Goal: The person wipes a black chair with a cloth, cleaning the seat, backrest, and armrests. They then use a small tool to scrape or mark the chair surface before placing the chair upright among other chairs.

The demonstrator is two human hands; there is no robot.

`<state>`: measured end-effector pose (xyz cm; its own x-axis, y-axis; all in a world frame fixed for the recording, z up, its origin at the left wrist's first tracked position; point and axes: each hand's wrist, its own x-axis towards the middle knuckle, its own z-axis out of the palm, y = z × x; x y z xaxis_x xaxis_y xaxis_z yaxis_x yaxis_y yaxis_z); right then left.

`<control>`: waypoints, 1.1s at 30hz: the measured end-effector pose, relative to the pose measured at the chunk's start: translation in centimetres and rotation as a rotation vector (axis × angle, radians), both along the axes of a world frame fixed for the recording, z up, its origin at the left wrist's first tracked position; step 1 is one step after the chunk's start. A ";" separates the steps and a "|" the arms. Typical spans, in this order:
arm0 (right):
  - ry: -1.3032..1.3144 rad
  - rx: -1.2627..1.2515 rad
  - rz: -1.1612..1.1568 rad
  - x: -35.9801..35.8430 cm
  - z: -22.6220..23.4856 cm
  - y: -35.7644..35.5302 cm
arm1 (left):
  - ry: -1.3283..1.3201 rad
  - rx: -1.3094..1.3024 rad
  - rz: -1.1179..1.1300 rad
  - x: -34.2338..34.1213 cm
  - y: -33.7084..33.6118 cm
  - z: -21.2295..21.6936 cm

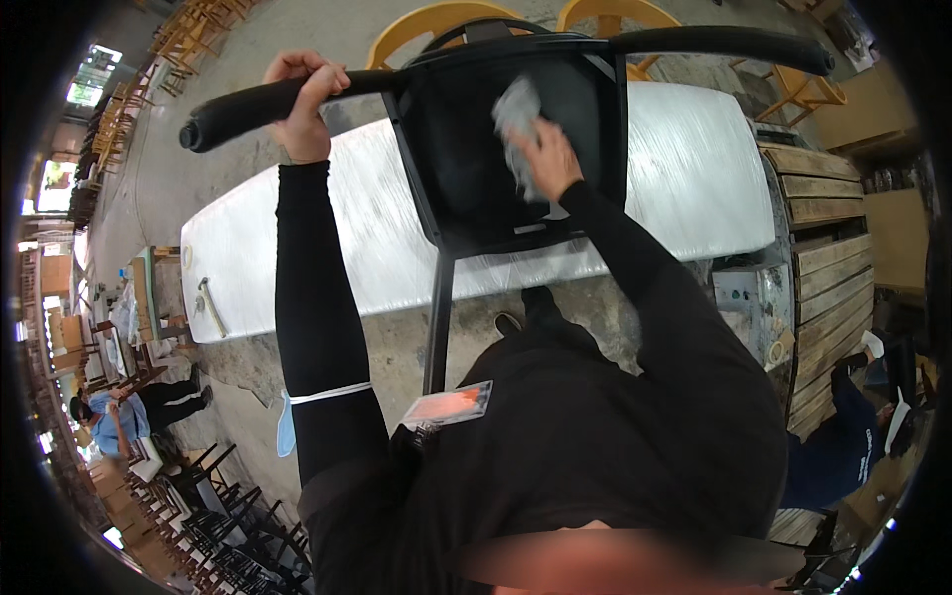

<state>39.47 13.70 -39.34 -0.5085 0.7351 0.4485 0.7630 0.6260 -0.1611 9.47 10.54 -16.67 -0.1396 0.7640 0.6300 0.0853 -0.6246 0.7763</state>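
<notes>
A black chair (426, 213) stands tipped on the plastic-wrapped table, its seat underside or seat face turned up toward me; I cannot tell which. My left hand (302, 99) is wrapped round one of its black legs (243, 111) at the upper left. My right hand (547, 159) presses a crumpled grey-white cloth (520, 109) against the dark panel in the middle of the chair. Another leg (729, 42) reaches out to the upper right, and one points down toward my body. Motion blurs the cloth a little.
Under the chair lies a long table (694, 178) wrapped in clear film, with a hammer (211, 307) at its left end. Wooden pallets (818, 268) stand at the right. Yellow wooden chairs (436, 18) are beyond the table. One person (119, 421) works at far left, another (838, 446) at right.
</notes>
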 end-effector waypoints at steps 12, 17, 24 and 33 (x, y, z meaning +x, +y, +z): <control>0.091 -0.945 0.182 -0.9 2.5 -8.4 | 0.004 -0.030 -0.058 -0.1 0.6 0.4; -0.140 -0.739 -0.284 15.3 9.0 -8.4 | -0.057 -0.006 -0.010 -0.6 1.3 -0.1; 0.204 -1.644 -0.132 23.9 1.7 -14.1 | 0.001 0.061 0.090 1.4 1.1 0.6; 0.515 -1.723 -0.048 23.1 -3.6 -10.6 | -0.061 0.057 0.037 3.4 1.0 1.6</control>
<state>62.56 3.08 -42.91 -0.5457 0.5064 -0.6677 0.4413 -0.5037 -0.7427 12.89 11.57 -15.04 -0.2062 0.7206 0.6620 0.0625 -0.6655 0.7438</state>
